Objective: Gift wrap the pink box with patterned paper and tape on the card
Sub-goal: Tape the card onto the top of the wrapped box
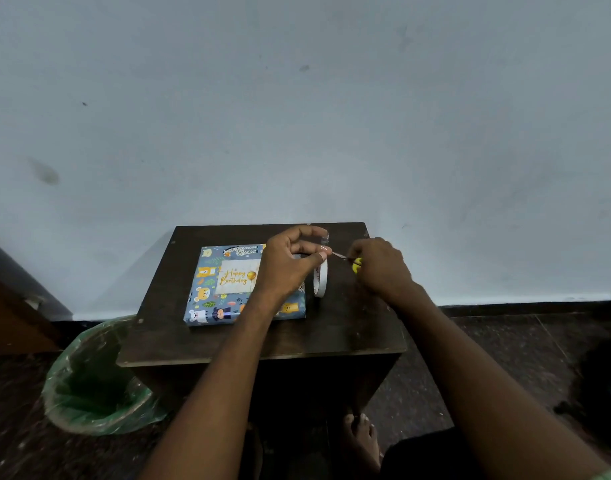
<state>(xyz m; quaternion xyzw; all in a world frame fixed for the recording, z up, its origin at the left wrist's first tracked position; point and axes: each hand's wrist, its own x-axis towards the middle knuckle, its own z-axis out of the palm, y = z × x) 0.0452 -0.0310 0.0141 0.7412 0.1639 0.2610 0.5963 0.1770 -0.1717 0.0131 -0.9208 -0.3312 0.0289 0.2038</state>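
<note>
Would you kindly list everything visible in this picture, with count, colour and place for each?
table: one, dark brown, centre, against the wall
box: one, wrapped in blue animal-print paper, on the table's left half
card: one, white with gold "Happy Birthday", lying on the box
tape roll: one, white, on edge, right of the box
tape strip: one, clear, pulled up from the roll
scissors: one pair, yellow handles, tips at the strip
bin: one, green-lined, on the floor left of the table
wall: pale grey-blue, behind
floor: dark
foot: one, bare, under the table
left hand: pinches the strip
right hand: grips the scissors
</note>
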